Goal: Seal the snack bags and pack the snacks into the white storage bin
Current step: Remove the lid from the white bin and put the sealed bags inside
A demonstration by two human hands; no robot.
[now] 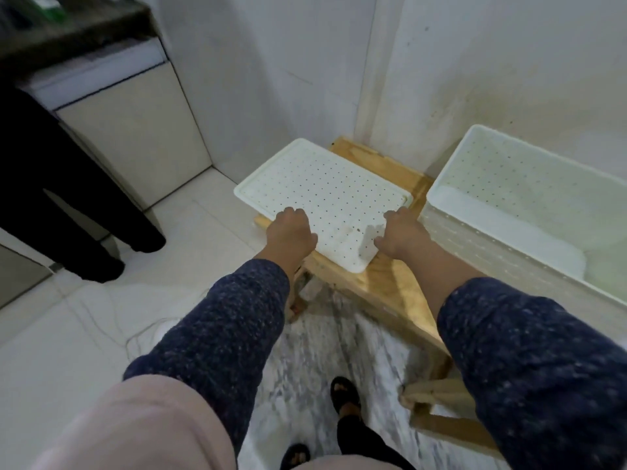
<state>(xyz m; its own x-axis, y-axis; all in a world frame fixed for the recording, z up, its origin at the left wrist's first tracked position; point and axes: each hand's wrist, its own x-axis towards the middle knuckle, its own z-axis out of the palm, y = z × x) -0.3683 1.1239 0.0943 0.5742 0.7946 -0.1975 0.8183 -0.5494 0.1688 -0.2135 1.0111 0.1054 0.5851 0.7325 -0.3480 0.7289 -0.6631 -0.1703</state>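
A white perforated lid lies flat on a low wooden bench in the corner. My left hand grips the lid's near left edge. My right hand grips its near right edge, beside a notch in the lid. The white storage bin stands open on the bench to the right, and I see nothing inside it. No snack bags are in view.
White walls close in behind the bench. A cream cabinet under a dark counter stands at the left. Another person's dark-trousered legs stand on the white tile floor at left. My sandalled feet are below.
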